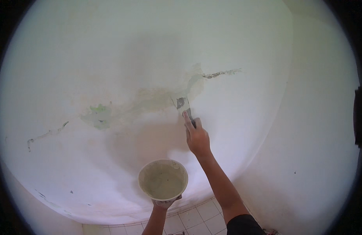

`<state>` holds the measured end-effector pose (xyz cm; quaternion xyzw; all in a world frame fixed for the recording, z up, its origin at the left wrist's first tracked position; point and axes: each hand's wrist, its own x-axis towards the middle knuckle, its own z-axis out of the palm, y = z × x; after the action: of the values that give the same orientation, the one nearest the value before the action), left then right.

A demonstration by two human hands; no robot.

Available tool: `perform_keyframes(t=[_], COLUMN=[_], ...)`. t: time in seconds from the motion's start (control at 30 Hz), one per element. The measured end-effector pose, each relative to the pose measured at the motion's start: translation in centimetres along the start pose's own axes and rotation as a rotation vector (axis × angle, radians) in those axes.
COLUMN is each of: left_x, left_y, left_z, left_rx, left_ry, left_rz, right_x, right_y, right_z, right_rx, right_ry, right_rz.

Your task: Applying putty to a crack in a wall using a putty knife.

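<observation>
My right hand (pixel 197 137) is closed round the handle of a putty knife (pixel 183 104), with one finger stretched along the blade. The blade lies against the wall (pixel 236 113) at a smeared band of grey-green filler (pixel 149 101). Below, my left hand (pixel 164 203) holds up a round, pale tub (pixel 163 179) from underneath; its fingers are mostly hidden by the tub. Greyish paste coats the inside of the tub. To the right of the filler an open crack (pixel 222 73) runs on, dark and rough-edged.
Farther left, a patch of bare greenish plaster (pixel 98 116) and another thin crack (pixel 47 134) mark the wall. A side wall (pixel 306 156) meets it at the right. White floor tiles (pixel 192 219) show at the bottom. A dark object (pixel 358 117) stands at the right rim.
</observation>
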<state>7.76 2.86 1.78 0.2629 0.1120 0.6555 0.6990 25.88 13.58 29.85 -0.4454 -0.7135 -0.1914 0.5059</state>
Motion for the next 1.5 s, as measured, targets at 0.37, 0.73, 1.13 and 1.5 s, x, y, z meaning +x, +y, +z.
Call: perform_keyframes(t=[0.37, 0.73, 1.13, 1.5], left_x=[-1.6, -1.4, -1.9, -2.4], left_y=[2.4, 2.0, 3.3, 2.0], left_z=[1.8, 0.7, 1.9, 2.8], left_rx=[0.359, -0.451, -0.099, 0.493], left_ry=[-0.243, -0.097, -0.155, -0.049], left_rz=[0.156, -0.214, -0.069, 0.159], right_x=[-5.0, 2.6, -6.1, 2.9], right_y=[-0.7, -2.4, -0.7, 5.5], right_z=[-3.2, -2.4, -2.8, -3.0], right_rx=[-0.001, -0.080, 0.049, 0.166], right_ry=[-0.126, 0.037, -0.142, 0.470], right_rz=[0.144, 0.059, 0.221, 0.078])
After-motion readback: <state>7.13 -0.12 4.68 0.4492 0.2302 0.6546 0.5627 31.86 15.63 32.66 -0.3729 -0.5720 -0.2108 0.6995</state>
